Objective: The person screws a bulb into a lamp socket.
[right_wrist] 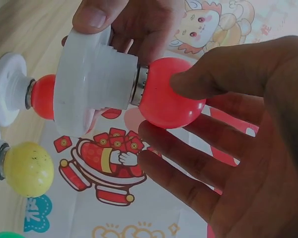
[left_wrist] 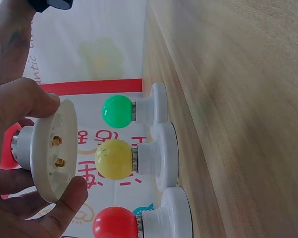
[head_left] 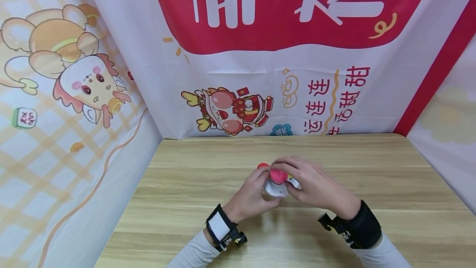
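A pinkish-red light bulb point(head_left: 278, 176) stands in a round white lamp holder point(right_wrist: 77, 84), lifted above the table. My left hand point(head_left: 250, 195) grips the holder by its rim, thumb and fingers on opposite edges. In the left wrist view the holder's hollow underside point(left_wrist: 64, 148) shows two brass screws. My right hand point(head_left: 314, 183) holds the bulb, its thumb pressed on the glass and fingers beneath. A narrow metal collar point(right_wrist: 140, 84) shows between bulb and holder.
On the wooden table point(head_left: 193, 169), a green bulb point(left_wrist: 117, 111), a yellow bulb point(left_wrist: 113, 159) and another red bulb point(left_wrist: 116, 223) stand in white holders in a row, close behind my hands. A printed cloth point(head_left: 223, 65) hangs along the back edge.
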Motion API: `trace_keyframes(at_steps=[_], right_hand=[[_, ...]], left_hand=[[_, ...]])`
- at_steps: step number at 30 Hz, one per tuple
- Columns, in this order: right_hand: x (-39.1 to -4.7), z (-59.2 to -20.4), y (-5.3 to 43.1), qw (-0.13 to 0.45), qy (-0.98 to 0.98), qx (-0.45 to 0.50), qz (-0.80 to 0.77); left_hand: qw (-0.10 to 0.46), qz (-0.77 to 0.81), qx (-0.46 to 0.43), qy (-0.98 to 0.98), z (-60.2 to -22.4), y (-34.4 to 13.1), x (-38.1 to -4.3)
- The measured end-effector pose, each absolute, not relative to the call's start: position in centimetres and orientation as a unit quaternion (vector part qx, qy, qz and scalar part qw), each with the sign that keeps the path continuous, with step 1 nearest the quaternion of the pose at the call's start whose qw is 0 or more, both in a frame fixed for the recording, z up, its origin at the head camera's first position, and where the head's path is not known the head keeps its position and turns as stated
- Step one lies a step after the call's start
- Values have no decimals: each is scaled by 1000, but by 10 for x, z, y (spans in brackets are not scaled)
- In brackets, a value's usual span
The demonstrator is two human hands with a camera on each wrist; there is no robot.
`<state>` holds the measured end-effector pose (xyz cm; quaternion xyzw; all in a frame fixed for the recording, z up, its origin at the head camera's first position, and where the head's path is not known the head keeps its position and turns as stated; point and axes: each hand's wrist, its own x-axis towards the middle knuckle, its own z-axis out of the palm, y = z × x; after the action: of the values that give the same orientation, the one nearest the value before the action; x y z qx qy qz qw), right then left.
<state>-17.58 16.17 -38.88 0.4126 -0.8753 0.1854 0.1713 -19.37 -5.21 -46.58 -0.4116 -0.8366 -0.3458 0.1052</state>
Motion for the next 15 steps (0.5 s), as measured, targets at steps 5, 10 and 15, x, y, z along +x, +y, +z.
trace_keyframes(at_steps=[5, 10, 15], right_hand=[[-176, -391, 162, 187, -876, 405, 184], [-176, -392, 162, 200, -880, 391, 180], [-177, -392, 161, 207, -884, 380, 176]], left_hand=[[98, -352, -410, -836, -466, -52, -193], [98, -354, -411, -834, -466, -51, -193], [101, -352, -413, -834, -467, -50, -193]])
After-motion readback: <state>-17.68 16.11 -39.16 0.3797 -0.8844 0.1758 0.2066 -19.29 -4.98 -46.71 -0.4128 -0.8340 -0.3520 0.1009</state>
